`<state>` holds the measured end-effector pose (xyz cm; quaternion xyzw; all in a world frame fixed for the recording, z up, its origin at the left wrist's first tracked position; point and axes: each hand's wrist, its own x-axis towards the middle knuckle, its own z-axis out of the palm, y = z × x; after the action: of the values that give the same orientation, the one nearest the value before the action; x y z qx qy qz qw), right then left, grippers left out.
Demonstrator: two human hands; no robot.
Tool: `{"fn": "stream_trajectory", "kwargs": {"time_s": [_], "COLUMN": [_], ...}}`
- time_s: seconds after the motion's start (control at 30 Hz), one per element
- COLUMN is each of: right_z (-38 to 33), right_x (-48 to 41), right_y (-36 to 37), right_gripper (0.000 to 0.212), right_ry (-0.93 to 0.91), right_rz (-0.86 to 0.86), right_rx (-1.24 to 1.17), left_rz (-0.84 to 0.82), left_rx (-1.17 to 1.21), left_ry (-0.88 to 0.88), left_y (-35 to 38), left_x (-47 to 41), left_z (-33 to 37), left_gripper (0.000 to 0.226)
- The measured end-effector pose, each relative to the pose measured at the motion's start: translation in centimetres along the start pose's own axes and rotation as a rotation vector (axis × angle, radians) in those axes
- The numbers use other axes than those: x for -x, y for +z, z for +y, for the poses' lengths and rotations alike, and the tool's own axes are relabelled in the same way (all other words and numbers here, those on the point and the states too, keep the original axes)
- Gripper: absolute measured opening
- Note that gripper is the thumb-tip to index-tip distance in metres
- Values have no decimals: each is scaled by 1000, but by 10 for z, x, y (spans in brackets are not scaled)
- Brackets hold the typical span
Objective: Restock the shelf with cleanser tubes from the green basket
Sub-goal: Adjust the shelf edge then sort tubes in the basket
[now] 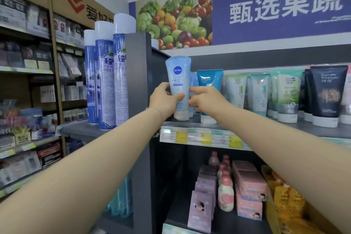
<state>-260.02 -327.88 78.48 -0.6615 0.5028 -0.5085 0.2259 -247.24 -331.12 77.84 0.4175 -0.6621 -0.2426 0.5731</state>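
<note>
**Nivea tube held upright at the shelf's left end**

The Nivea cleanser tube (177, 74) was held at the far left of the shelf (237, 123), just beside the dark side panel (138, 74) that closed that end. Little room was left between panel and tube. On the other side a blue tube (209, 83) stood close by, and more pale blue tubes were partly hidden behind the held one. The tube was kept near the front edge, above the price-tag strip (199, 137).

The shelf was a grey board. Further right it was lined with pale green tubes (237, 89) and a black tube (326, 89), all standing on their caps. A fruit-and-vegetable sign (284, 5) was mounted above, tall insecticide cans (106, 81) were ranged left of the panel, and pink bottles (226, 190) were stocked one level down.

The tube's long axis was kept vertical, with the white cap down, the crimped end up and the logo facing the camera. Whether the cap touched the board could not be told.

The left grip (163, 99) was wrapped round the tube's lower half, the thumb laid across the front. The right grip (205, 99) was curled against the tube's right edge, fingertips on it.
</note>
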Motion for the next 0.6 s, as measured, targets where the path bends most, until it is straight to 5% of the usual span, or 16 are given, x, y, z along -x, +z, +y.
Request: {"fn": "stream_trajectory", "kwargs": {"time_s": [0.23,0.43,0.6], "right_z": [18,29,26], "right_x": [-17,-21,-12], "right_y": [10,18,14], "right_gripper": [32,41,4], "right_ry": [50,55,18], "right_rz": [-28,-99,-43], "right_rx": [124,297,401], "left_rz": [-50,-71,-13], "left_rx": [-175,-275,-265], "left_ry": [29,37,46], "left_y": [7,8,12], "left_x": [-15,-20,-9], "left_z": [-20,-28,-27], "left_gripper": [37,38,52]}}
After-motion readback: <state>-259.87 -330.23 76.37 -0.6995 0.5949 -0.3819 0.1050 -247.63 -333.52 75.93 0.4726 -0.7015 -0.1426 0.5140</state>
